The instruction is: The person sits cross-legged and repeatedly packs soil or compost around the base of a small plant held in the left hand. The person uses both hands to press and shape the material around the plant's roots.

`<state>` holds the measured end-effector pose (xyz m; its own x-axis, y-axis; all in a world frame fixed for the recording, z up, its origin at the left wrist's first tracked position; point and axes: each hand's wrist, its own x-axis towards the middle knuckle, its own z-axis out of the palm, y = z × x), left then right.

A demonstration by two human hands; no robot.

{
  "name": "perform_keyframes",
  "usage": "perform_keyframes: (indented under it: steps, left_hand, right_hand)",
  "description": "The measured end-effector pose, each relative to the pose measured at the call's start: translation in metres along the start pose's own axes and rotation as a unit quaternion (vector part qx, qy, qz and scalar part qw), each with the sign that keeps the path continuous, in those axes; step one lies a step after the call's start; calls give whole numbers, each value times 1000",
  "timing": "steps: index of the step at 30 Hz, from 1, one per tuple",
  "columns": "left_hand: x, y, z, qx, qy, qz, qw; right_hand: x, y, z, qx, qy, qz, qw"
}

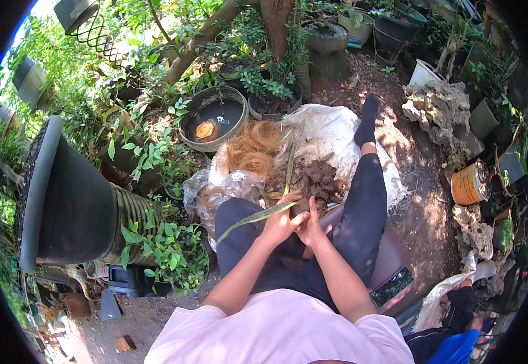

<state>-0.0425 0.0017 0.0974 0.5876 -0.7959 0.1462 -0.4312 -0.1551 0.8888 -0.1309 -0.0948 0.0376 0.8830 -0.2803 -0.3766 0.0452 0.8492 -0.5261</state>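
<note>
My left hand (283,224) and my right hand (311,230) come together in front of my lap. Between them they cup a brown ball of soil (298,208), partly hidden by the fingers. A long snake plant leaf (257,220) slants from this ball across my left knee, and a second green leaf (290,170) points away from me. Just beyond the hands lies a heap of dark, clumped soil (321,179) on a white woven sack (323,123). Tangled brown coir fibre (256,145) rests left of the heap, behind a clear plastic bag (221,189).
A round basin with dark water (216,116) stands beyond the coir. A large black pot (75,195) and leafy plants crowd the left. A phone (392,285) lies by my right thigh. Rocks (439,107) and an orange bucket (469,184) line the right; another person (450,334) is at lower right.
</note>
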Motion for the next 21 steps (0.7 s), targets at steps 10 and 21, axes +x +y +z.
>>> perform_keyframes:
  steps: [10,21]
  left_hand:
    - [7,4,-22,37,-14,21,999]
    - [21,-13,-9,-7,75,72,995]
  right_hand:
    - [33,15,2,65,33,-25,997]
    - [26,-6,25,9,-1,-58,998]
